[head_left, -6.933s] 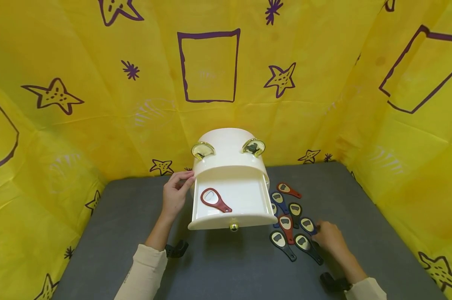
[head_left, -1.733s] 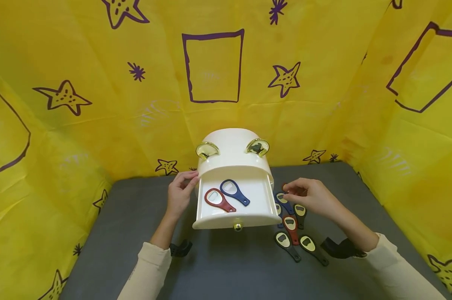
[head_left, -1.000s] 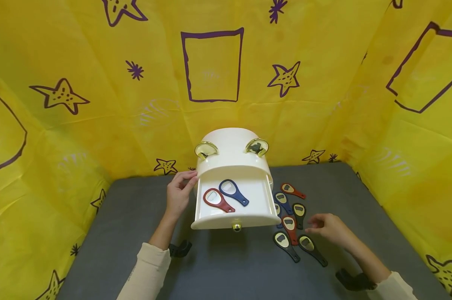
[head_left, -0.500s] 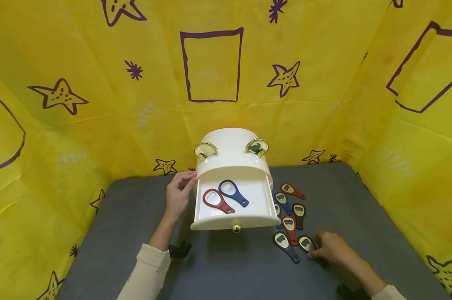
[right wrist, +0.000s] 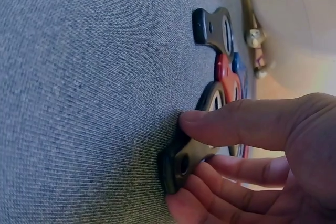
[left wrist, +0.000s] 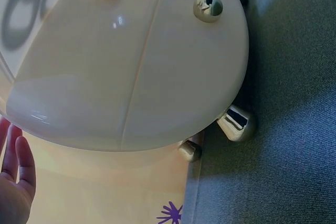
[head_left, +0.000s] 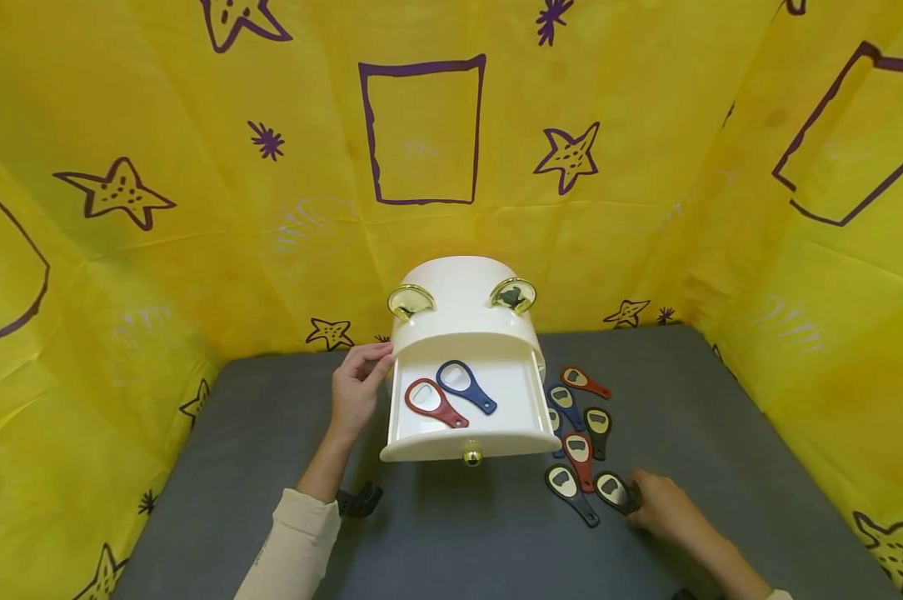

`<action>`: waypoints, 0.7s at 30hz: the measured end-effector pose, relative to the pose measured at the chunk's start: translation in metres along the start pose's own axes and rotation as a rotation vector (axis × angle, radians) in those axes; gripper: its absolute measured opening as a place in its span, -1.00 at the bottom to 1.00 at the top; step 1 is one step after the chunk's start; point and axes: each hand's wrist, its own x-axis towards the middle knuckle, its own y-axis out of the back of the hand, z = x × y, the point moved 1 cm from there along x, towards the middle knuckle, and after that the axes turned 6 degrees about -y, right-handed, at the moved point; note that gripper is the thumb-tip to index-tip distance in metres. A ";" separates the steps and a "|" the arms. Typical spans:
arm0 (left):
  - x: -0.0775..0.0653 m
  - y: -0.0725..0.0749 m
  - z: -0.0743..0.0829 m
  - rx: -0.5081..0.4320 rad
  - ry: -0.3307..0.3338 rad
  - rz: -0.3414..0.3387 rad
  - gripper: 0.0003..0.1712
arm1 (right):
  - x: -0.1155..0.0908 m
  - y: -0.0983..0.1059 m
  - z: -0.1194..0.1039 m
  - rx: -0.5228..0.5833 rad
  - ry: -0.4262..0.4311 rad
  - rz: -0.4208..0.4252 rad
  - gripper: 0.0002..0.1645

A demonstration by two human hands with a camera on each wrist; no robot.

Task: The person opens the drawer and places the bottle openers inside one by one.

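My right hand (head_left: pixel 665 506) is low over the table at the right, pinching the handle of a black bottle opener (head_left: pixel 613 490). In the right wrist view the thumb lies along one edge of this opener (right wrist: pixel 191 153), with the fingers at its other edge. My left hand (head_left: pixel 352 396) touches the left side of a white rounded cabinet (head_left: pixel 459 287) with its fingertips, fingers nearly straight. The cabinet's upper drawer (head_left: pixel 507 392) is pulled out. Inside it lie a red bottle opener (head_left: pixel 447 413) and a blue bottle opener (head_left: pixel 480 396), side by side.
More bottle openers lie right of the cabinet: a red one (head_left: pixel 590 385) at the back, a black one (head_left: pixel 597 432), another red one (head_left: pixel 579 454), a front black one (head_left: pixel 575 498) and blue ones. Yellow patterned cloth (head_left: pixel 271 275) surrounds the grey table (head_left: pixel 271 433) behind and at both sides.
A blue bottle opener has come to lie beside the red one in the drawer. My right hand has since moved back right and down to the black opener. The left hand stays at the cabinet.
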 end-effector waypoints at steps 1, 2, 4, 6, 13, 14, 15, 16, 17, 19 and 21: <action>0.000 0.000 0.000 -0.003 0.001 0.001 -0.82 | 0.000 -0.001 0.001 -0.003 -0.001 0.006 -0.52; 0.000 0.000 0.000 -0.007 0.002 0.001 -0.82 | 0.000 -0.001 0.001 -0.005 0.001 0.011 -0.52; 0.000 0.000 0.000 -0.012 0.007 0.003 -0.82 | 0.000 -0.001 0.003 -0.009 0.005 0.014 -0.53; 0.000 0.000 0.000 -0.017 0.011 0.005 -0.82 | 0.000 -0.001 0.004 -0.005 0.005 0.011 -0.54; 0.000 0.000 0.000 -0.023 0.021 0.006 -0.82 | 0.000 0.002 0.008 0.068 -0.001 -0.050 -0.55; 0.000 0.001 0.000 -0.021 0.023 0.005 -0.81 | 0.000 0.002 0.009 0.078 0.001 -0.056 -0.55; -0.001 0.001 0.001 -0.017 0.025 0.004 -0.81 | 0.000 0.003 0.009 0.086 0.006 -0.061 -0.56; -0.001 0.001 0.001 -0.013 0.028 0.002 -0.81 | -0.001 0.004 0.010 0.098 0.006 -0.067 -0.56; -0.001 0.001 0.001 -0.010 0.031 0.001 -0.81 | -0.002 0.004 0.010 0.107 0.008 -0.071 -0.57; -0.001 0.001 0.002 -0.006 0.033 0.000 -0.80 | -0.002 0.006 0.010 0.122 0.019 -0.071 -0.58; 0.000 0.001 0.002 -0.006 0.032 0.002 -0.80 | -0.003 0.009 0.011 0.137 0.040 -0.067 -0.59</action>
